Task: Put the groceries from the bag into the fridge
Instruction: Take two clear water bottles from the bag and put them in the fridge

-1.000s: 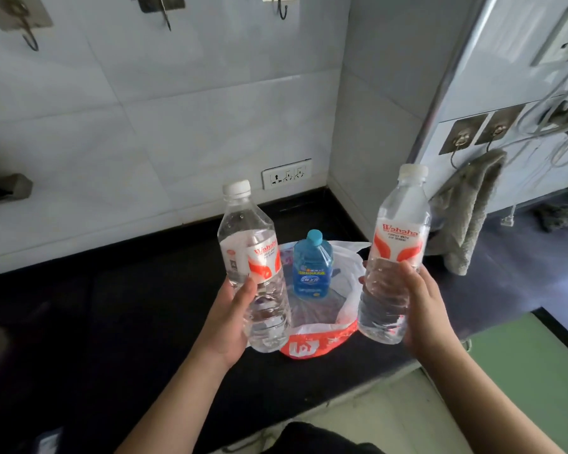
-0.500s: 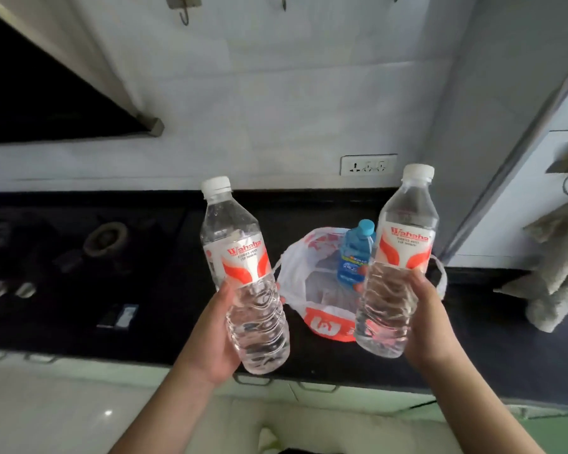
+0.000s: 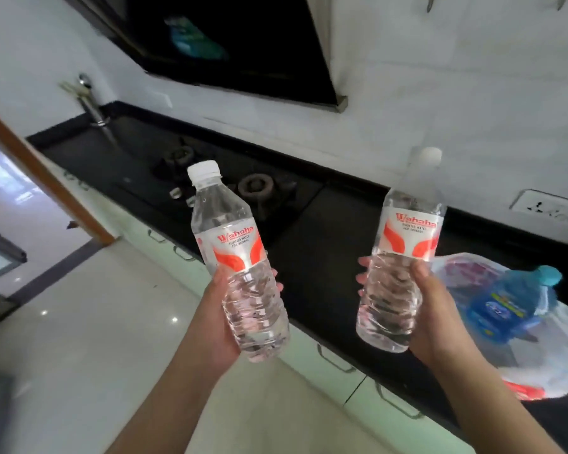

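Right now I have a bottle in each hand, both raised in the middle of the frame above the counter edge. My left hand wraps the lower half of the left bottle, thumb on the near side just under the label, fingertips showing past the far side. That bottle leans a little to the left, white cap at the top. My right hand grips the right bottle the same way, thumb up against the bottom of the label and fingertips peeking out on its left side. This one stands closer to upright; its cap is blurred against the white wall. Both are clear water bottles with red and white labels.

At the right edge of the frame the bag lies on the black counter, white plastic with a red patch low down. A blue bottle with a teal cap sits in it, tilted toward the upper right.

Behind the bottles I see a hob set into the counter, and a tap at the upper left. A dark hood fills the top centre. A socket shows on the wall at the right. Pale floor takes the lower left.
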Demonstrator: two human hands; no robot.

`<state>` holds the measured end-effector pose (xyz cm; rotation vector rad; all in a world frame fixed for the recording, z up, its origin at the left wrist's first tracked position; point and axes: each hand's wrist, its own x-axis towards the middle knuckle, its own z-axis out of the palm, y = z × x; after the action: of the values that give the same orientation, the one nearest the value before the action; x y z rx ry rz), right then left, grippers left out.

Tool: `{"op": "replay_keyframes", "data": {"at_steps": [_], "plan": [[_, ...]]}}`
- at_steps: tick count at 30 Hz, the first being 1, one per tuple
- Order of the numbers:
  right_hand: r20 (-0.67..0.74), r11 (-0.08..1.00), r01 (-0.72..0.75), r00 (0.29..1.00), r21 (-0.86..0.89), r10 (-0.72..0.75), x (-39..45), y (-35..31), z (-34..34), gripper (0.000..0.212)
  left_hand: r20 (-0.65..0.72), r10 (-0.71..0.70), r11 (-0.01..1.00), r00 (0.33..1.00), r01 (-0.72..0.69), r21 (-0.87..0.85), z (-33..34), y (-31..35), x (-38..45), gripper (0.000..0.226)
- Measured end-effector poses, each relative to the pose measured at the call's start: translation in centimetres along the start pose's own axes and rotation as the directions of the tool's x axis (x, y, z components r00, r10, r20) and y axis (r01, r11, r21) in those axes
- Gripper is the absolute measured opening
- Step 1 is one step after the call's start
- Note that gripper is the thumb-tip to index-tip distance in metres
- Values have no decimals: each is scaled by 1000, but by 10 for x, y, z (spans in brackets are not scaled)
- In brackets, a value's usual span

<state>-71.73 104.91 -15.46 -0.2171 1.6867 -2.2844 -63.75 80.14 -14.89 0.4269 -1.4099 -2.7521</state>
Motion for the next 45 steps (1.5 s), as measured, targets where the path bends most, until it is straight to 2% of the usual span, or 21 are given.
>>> {"op": "replay_keyframes", "data": {"at_steps": [5,9,11,16,20,23,26,28,31,32,35,37,39,43,45], "plan": [[151,1000,-30,988,4,29,9,18,86,71,-64,164,985,984,-166,-36,-68,41,-42,71],[225,995,-100,969,-30,104,14,39,161,34,-72,257,963,964,-261,-62,-124,76,-81,67],[283,991,-123,950,-54,134,13,48,198,31,-109,287,954,952,-294,-51,-151,90,-100,68],[407,990,-126,902,-65,141,9,63,284,36,-260,385,920,886,-392,27,-212,119,-149,73],[486,983,-162,855,-82,181,16,74,334,48,-358,402,907,842,-420,31,-252,138,-182,80],[599,982,-177,780,-69,183,25,82,370,52,-419,454,887,786,-446,123,-273,149,-200,88],[685,955,-290,684,-62,252,35,90,410,72,-454,504,861,735,-472,192,-284,159,-210,81],[732,943,-329,628,-56,262,40,99,438,70,-505,512,852,694,-485,198,-292,166,-213,80],[736,930,-360,612,-68,291,54,119,473,52,-578,522,844,627,-476,247,-306,179,-212,95],[741,932,-354,605,-78,292,60,126,483,58,-596,525,843,608,-467,267,-311,184,-211,99],[803,949,-299,537,-105,258,79,135,518,92,-629,555,826,544,-448,341,-325,199,-202,95],[833,957,-268,499,-113,238,95,139,537,99,-647,573,815,503,-435,383,-332,212,-192,96],[849,960,-248,472,-131,238,112,142,556,100,-682,569,816,459,-418,399,-339,224,-184,98],[892,968,-178,387,-177,234,137,150,597,89,-708,595,791,380,-434,431,-355,242,-174,73],[909,968,-166,345,-187,234,143,154,616,82,-740,587,790,329,-433,435,-364,249,-175,76]]}}
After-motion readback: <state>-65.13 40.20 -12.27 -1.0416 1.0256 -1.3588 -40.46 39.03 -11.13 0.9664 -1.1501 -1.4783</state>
